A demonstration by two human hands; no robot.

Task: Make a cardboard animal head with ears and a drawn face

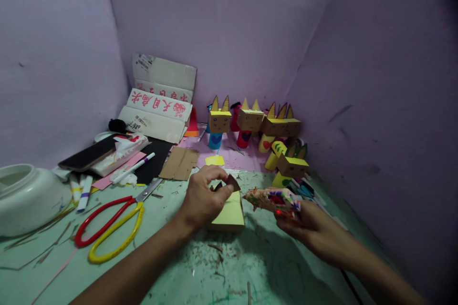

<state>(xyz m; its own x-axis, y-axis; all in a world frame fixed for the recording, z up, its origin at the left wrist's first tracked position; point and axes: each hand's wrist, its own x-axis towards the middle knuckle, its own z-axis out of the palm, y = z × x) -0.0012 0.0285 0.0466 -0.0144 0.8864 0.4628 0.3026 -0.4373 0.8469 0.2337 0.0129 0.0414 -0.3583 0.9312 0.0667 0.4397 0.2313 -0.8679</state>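
Observation:
My left hand point(207, 198) pinches a small dark brown cardboard piece point(234, 182) between thumb and fingers. It is held over a little cardboard box point(229, 217) with a pale yellow top, lying on the green table. Whether the piece touches the box, I cannot tell. My right hand point(307, 228) is wrapped round a glue gun point(274, 200) covered in coloured patches, with a small red light lit. Its nozzle points left at the box, a short way off.
Red-and-yellow scissors point(116, 228) lie at left, beside a white pot point(30, 200). Box-headed paper figures point(220, 124) with pointed horns stand at the back. A cardboard sheet point(180, 163), markers point(85, 193) and a tissue pack point(121, 155) lie about. Purple walls point(222, 24) enclose the table.

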